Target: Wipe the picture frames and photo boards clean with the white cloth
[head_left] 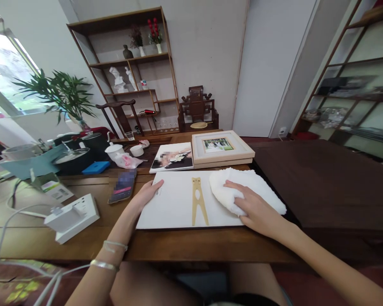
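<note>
A white flat board (175,208) lies on the wooden table in front of me, with small print near its left edge. On its middle is a tan, flat, cat-headed piece (196,197) with two long legs and an oval gap. My left hand (147,193) is closed at the board's left edge, its thumb over the top face. A white fluffy cloth (225,191) covers much of the right part of the board. My right hand (250,206) presses down on this cloth, fingers bent into it; its fingertips are partly sunk in the pile.
Behind the board are a photo panel (174,157) and a light wooden picture frame (223,159). Leftward lie a phone (123,187), a white power strip (73,219) with cables, a small box (52,187), a blue case (96,167) and a white teapot (115,153).
</note>
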A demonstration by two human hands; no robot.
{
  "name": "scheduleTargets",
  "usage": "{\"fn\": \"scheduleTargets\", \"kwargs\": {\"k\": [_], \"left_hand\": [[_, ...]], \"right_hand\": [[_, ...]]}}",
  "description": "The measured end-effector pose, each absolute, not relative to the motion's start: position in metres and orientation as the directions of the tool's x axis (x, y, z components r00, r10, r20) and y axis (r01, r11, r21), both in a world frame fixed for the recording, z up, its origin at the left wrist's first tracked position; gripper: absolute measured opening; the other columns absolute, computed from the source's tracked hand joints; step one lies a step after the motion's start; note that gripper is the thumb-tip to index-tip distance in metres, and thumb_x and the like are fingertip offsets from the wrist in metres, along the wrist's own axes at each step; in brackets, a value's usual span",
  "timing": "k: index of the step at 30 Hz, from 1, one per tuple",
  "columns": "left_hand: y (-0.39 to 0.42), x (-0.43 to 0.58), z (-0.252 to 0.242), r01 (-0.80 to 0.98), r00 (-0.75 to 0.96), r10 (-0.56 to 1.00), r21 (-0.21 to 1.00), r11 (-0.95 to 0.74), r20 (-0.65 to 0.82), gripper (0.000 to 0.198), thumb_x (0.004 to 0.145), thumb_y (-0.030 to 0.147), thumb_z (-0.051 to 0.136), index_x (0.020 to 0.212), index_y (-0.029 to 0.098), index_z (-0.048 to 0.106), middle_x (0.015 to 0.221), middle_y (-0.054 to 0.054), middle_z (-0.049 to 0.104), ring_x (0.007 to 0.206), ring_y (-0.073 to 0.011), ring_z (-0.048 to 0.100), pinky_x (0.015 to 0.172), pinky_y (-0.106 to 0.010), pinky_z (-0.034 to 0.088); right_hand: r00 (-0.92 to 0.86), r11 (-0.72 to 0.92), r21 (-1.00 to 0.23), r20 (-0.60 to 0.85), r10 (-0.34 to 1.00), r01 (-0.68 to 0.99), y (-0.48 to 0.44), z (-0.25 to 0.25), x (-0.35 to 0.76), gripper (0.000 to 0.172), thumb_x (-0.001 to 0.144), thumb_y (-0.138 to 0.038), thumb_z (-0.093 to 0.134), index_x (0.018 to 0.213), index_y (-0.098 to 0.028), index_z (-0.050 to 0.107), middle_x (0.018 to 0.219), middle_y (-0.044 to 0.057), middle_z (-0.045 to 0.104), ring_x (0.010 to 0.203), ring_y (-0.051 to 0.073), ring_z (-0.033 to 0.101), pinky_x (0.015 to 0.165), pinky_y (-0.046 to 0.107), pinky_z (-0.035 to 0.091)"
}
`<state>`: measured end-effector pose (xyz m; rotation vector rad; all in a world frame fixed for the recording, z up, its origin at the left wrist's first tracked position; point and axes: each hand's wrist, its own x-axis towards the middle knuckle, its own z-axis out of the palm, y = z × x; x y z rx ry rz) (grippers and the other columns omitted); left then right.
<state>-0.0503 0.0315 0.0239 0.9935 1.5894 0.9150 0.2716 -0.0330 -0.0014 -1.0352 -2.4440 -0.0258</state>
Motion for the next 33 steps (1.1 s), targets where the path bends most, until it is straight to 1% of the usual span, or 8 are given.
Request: {"fn": "scheduleTargets", "kwargs": {"k": [6, 13, 19, 22, 25, 29, 31, 33], "left_hand": [[0.025, -0.049, 0.030, 0.757, -0.203, 0.979, 0.633, 0.165, -0.013, 0.054, 0.055, 0.060, 0.066, 0.079, 0.012, 0.065, 0.077, -0.008, 0.069, 0.071, -0.0261, 0.064, 0.057, -0.028, 0.045], [0.012, -0.033, 0.028, 0.911, -0.141, 0.986, 0.402, 0.095, 0.087, 0.075, 0.054, 0.063, 0.063, 0.108, 0.011, 0.054, 0.103, -0.013, 0.064, 0.098, -0.0300, 0.057, 0.075, -0.031, 0.043], [0.004, -0.029, 0.021, 0.968, -0.070, 0.989, 0.248, 0.036, 0.132, 0.056, 0.067, 0.062, 0.053, 0.092, 0.013, 0.058, 0.088, -0.011, 0.064, 0.089, -0.0279, 0.058, 0.074, -0.033, 0.041], [0.003, -0.031, 0.018, 0.974, -0.014, 0.992, 0.224, -0.014, 0.126, 0.054, 0.071, 0.063, 0.048, 0.089, 0.013, 0.060, 0.088, -0.012, 0.064, 0.091, -0.0289, 0.058, 0.076, -0.035, 0.042], [0.005, -0.035, 0.012, 0.961, 0.087, 0.981, 0.247, -0.129, 0.174, 0.056, 0.074, 0.058, 0.048, 0.105, 0.012, 0.058, 0.118, -0.016, 0.055, 0.117, -0.0319, 0.045, 0.092, -0.039, 0.037], [0.009, -0.043, 0.000, 0.892, 0.282, 0.944, 0.317, -0.323, 0.170, 0.055, 0.084, 0.047, 0.039, 0.127, 0.014, 0.045, 0.142, -0.012, 0.035, 0.134, -0.0262, 0.025, 0.106, -0.042, 0.023], [0.010, -0.046, -0.005, 0.863, 0.312, 0.934, 0.361, -0.355, 0.173, 0.053, 0.086, 0.045, 0.035, 0.130, 0.015, 0.043, 0.142, -0.010, 0.036, 0.135, -0.0242, 0.023, 0.108, -0.042, 0.021], [0.010, -0.049, -0.007, 0.833, 0.311, 0.928, 0.411, -0.370, 0.206, 0.051, 0.088, 0.043, 0.032, 0.129, 0.015, 0.044, 0.141, -0.009, 0.039, 0.134, -0.0221, 0.024, 0.109, -0.041, 0.021]], "right_hand": [[-0.604, 0.703, -0.141, 0.411, 0.683, 0.698, -0.032, 0.000, 0.269, 0.023, 0.055, 0.001, 0.042, 0.065, -0.019, 0.047, 0.132, 0.019, 0.042, 0.125, 0.031, 0.035, 0.094, 0.048, 0.039], [-0.592, 0.695, -0.113, 0.438, 0.676, 0.710, -0.031, -0.006, 0.268, 0.021, 0.056, 0.001, 0.043, 0.066, -0.017, 0.048, 0.131, 0.022, 0.043, 0.118, 0.035, 0.042, 0.088, 0.048, 0.043], [-0.588, 0.692, -0.100, 0.451, 0.672, 0.715, -0.031, -0.007, 0.269, 0.022, 0.055, 0.002, 0.043, 0.066, -0.018, 0.047, 0.130, 0.021, 0.044, 0.114, 0.033, 0.045, 0.088, 0.047, 0.043], [-0.580, 0.684, -0.089, 0.459, 0.673, 0.724, -0.032, -0.009, 0.269, 0.022, 0.056, 0.001, 0.042, 0.067, -0.018, 0.047, 0.131, 0.020, 0.044, 0.112, 0.033, 0.046, 0.087, 0.047, 0.044], [-0.558, 0.675, -0.104, 0.481, 0.677, 0.730, -0.030, -0.011, 0.273, 0.022, 0.057, -0.001, 0.041, 0.068, -0.019, 0.047, 0.132, 0.015, 0.045, 0.107, 0.031, 0.050, 0.085, 0.045, 0.046], [-0.176, 0.414, -0.205, 0.679, 0.713, 0.887, -0.022, 0.003, 0.290, 0.015, 0.065, -0.010, 0.043, 0.073, -0.020, 0.052, 0.098, 0.015, 0.063, 0.087, 0.033, 0.059, 0.074, 0.047, 0.050], [-0.002, 0.282, -0.239, 0.759, 0.651, 0.929, -0.017, 0.016, 0.296, 0.016, 0.069, -0.013, 0.044, 0.079, -0.019, 0.055, 0.091, 0.015, 0.064, 0.093, 0.036, 0.058, 0.078, 0.050, 0.048], [-0.090, 0.351, -0.168, 0.784, 0.614, 0.921, -0.013, 0.026, 0.294, 0.019, 0.069, -0.010, 0.045, 0.080, -0.020, 0.056, 0.108, 0.015, 0.061, 0.110, 0.036, 0.049, 0.090, 0.050, 0.042]]}}
